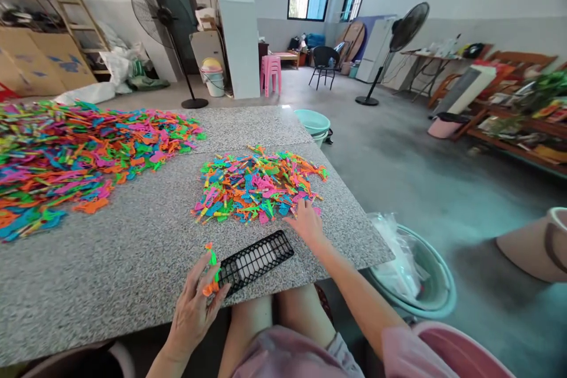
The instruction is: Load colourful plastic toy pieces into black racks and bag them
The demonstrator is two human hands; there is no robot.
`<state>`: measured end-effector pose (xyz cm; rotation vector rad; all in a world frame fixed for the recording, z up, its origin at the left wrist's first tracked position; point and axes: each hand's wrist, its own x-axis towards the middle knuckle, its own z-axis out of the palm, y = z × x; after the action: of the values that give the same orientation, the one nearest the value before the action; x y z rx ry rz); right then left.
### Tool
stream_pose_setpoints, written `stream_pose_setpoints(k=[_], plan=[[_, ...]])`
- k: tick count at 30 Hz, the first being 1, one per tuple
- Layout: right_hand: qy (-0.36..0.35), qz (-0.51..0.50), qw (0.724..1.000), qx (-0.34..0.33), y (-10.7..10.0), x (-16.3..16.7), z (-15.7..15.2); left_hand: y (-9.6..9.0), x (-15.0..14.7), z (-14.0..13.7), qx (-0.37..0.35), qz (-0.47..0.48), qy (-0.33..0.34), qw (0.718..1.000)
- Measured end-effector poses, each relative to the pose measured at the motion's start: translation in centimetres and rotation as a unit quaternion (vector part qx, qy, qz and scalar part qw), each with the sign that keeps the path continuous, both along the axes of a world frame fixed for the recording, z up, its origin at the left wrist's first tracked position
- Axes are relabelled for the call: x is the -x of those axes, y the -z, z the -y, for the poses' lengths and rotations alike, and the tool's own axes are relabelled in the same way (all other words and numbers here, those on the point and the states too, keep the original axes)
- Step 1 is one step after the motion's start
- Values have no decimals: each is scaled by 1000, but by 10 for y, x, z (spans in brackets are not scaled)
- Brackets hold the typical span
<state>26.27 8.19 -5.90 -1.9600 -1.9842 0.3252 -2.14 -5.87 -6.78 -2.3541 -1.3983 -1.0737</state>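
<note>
My left hand (197, 292) is closed around small green and orange plastic toy pieces (211, 288) at the left end of a black lattice basket (280, 242). The basket lies slanted near the table's front edge, and pale strips show inside it. My right hand (309, 221) reaches to the near right edge of a smaller pile of bright plastic toy pieces (261, 186). Its fingers touch pink pieces there, with the thumb held apart. Many pieces look like tiny toy guns in orange, green, blue and pink; the individual shapes are partly hidden by overlap.
A much larger pile of similar pieces (88, 153) covers the left of the speckled stone table (146, 271). Right of the table stand a teal tub (447, 289) holding clear plastic bags and a pink tub (460, 342). Another teal basin (312, 121) is beyond the far right edge.
</note>
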Motion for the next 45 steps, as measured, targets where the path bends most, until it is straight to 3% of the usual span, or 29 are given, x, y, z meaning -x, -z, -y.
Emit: stream_pose_setpoints(k=[2,5,11,13,17,19,22,26,28,34,37,39,41,43,45], plan=[[38,10,996,74,-7,-5,-21,-6,1,1,3,-31,-3,1000],[27,-45,989,135,-9,-12,-29,-21,3,2,1,-72,-16,997],[-100,-230,949,191,1,-19,3,-37,7,0,15,-130,15,991],[-139,-290,927,195,7,-8,20,-35,7,2,39,-107,1,994],[-202,-434,832,282,20,35,63,-28,2,10,86,-51,-31,994],[-213,-470,815,265,23,60,82,-27,0,13,116,-37,-23,992],[-221,-419,856,206,24,91,97,-26,0,15,157,-24,0,987],[-236,-203,937,157,20,113,99,-24,1,15,195,-7,7,981],[-245,-99,956,131,15,116,97,-25,0,15,206,-6,4,978],[-330,13,935,130,-5,128,97,-34,-6,14,258,6,39,965],[-349,-13,926,142,-7,127,99,-27,-8,11,219,14,33,975],[-368,-78,919,121,-3,109,92,-17,-6,8,157,32,13,987],[-339,-129,930,52,1,73,76,-7,-4,4,110,49,12,993],[-230,-109,966,-37,4,22,56,-3,-3,1,94,55,30,994],[-118,-3,992,-52,8,-28,40,-4,-2,0,94,56,42,993]])
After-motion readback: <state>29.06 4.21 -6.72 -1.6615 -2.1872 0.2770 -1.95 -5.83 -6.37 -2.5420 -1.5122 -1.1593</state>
